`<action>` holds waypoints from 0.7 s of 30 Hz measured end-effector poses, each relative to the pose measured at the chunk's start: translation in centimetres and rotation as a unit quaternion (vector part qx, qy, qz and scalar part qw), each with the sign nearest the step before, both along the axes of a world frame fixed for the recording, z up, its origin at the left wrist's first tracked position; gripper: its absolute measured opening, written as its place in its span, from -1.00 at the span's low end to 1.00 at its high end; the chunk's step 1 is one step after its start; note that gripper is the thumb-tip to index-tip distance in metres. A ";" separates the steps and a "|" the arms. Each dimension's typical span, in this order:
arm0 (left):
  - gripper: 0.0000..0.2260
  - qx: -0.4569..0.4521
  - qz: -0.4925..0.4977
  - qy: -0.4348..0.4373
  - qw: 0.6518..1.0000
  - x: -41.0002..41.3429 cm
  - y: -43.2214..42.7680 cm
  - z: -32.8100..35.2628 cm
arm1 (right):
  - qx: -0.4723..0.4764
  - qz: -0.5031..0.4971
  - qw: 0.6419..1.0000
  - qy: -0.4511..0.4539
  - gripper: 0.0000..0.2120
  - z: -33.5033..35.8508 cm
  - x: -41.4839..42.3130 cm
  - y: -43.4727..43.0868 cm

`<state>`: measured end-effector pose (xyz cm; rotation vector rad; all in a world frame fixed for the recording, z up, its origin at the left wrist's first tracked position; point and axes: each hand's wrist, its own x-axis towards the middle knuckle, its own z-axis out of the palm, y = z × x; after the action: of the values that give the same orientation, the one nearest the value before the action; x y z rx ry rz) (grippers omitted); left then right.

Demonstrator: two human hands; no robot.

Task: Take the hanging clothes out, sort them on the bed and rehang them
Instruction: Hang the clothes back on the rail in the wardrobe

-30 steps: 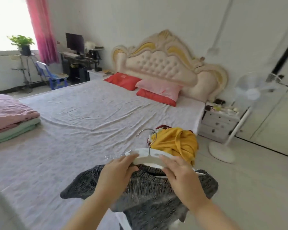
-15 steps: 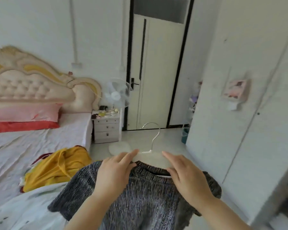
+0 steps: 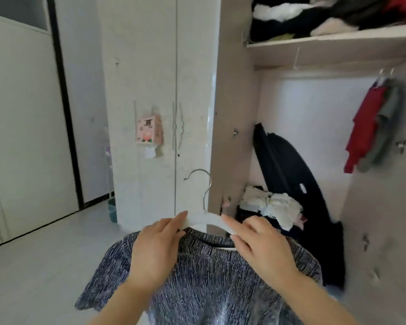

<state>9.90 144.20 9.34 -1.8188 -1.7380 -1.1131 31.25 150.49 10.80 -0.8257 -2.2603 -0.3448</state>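
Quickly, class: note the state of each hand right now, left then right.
Left hand: holds the white hanger carrying the grey top.
Right hand: holds the same hanger's other shoulder.

turn: we have swung from the bed to the open wardrobe (image 3: pixel 232 90) | carried: hanger (image 3: pixel 203 219) with grey top (image 3: pixel 209 277) now faces its hanging space | bed out of view

The top (image 3: pixel 209 277) is dark blue-grey, streaked all over with fine pale lines. Its hanger (image 3: pixel 206 219) is white with a silver hook. The wardrobe (image 3: pixel 232 90) has beige panels and white doors. Inside it are a red garment (image 3: pixel 361 130), a grey-green garment (image 3: pixel 384 127), a black cover (image 3: pixel 288 165) and a white cloth pile (image 3: pixel 279 205). The box (image 3: pixel 149 130) on the door is pink.
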 end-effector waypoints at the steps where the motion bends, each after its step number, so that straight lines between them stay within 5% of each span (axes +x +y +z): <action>1: -0.63 -0.001 -0.024 -0.007 1.000 1.1 2.1 0.2 | 0.006 -0.024 1.000 0.001 -0.47 0.2 1.2 1.2; 11: -0.63 0.001 -0.244 -0.034 0.969 10.5 20.4 3.5 | 0.036 -0.223 0.974 -0.002 -0.52 3.7 10.9 11.1; 21: -0.65 0.027 -0.334 -0.075 0.939 21.2 36.6 5.4 | 0.041 -0.323 0.945 -0.020 -0.57 7.1 20.0 22.0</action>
<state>31.09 180.79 14.70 -2.4217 -1.1462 -1.5599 51.27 172.49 17.95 -1.5166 -1.9366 -0.7508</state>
